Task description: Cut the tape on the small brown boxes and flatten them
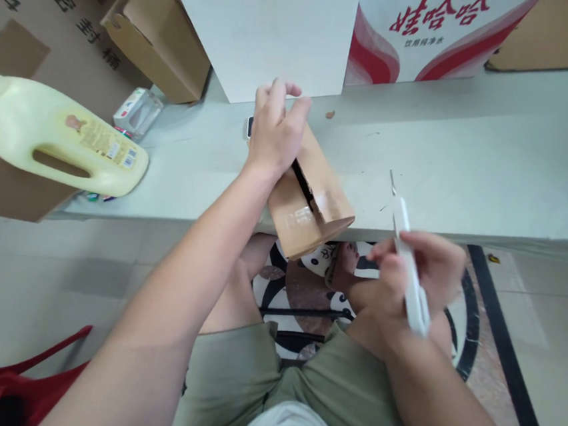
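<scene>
My left hand [278, 129] is closed over the far end of a small brown cardboard box [296, 221], gripping it near the table's front edge. The box lies at a slant, its near end jutting past the edge. A dark gap runs between its top flaps, and shiny clear tape shows on the near part. My right hand [422, 270] is wrapped around a white utility knife [411, 279], held in the air to the right of the box. Its thin metal tip points away from me; motion blurs it. Beside my left fingers, a small white-and-black object [249, 128] is partly hidden.
On the pale-covered table [469, 170], a white box [275, 38] and a red-and-white carton [426, 39] stand at the back. Left are a yellow jug [71, 132], an opened brown box [163, 34] and a small clear package [137, 112]. A red item [20, 388] is lower left.
</scene>
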`<state>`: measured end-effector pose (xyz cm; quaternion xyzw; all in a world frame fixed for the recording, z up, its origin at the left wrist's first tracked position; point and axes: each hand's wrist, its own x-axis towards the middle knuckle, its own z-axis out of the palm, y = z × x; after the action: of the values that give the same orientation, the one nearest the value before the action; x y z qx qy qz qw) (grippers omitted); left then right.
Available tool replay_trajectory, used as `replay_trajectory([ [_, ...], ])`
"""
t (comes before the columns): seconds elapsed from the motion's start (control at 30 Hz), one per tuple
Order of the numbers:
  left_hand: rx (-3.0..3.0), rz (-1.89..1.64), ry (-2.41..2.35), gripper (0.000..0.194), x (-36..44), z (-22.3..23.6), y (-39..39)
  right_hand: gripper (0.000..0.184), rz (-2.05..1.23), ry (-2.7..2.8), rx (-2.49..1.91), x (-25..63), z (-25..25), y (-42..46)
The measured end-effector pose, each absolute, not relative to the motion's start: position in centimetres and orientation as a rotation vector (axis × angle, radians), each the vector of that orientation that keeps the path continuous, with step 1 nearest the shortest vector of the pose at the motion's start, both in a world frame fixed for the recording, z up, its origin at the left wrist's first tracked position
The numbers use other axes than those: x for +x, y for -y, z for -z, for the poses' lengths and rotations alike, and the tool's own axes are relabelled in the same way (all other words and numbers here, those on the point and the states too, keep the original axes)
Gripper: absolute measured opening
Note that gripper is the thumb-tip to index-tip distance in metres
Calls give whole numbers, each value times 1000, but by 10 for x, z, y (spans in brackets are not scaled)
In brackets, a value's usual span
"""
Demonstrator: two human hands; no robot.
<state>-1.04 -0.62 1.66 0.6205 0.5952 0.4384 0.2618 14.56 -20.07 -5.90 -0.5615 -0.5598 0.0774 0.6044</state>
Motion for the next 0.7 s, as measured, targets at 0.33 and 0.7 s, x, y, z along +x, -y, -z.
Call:
replay_trajectory([
  [0.33,1661,-1416,-1679,34,-23,-10,2,72,-449,1406,-1763,169,96,124],
  [0.7,1637,-1453,-1578,52,-65,-9,28,76,-745,1347,-1625,157,93,112],
])
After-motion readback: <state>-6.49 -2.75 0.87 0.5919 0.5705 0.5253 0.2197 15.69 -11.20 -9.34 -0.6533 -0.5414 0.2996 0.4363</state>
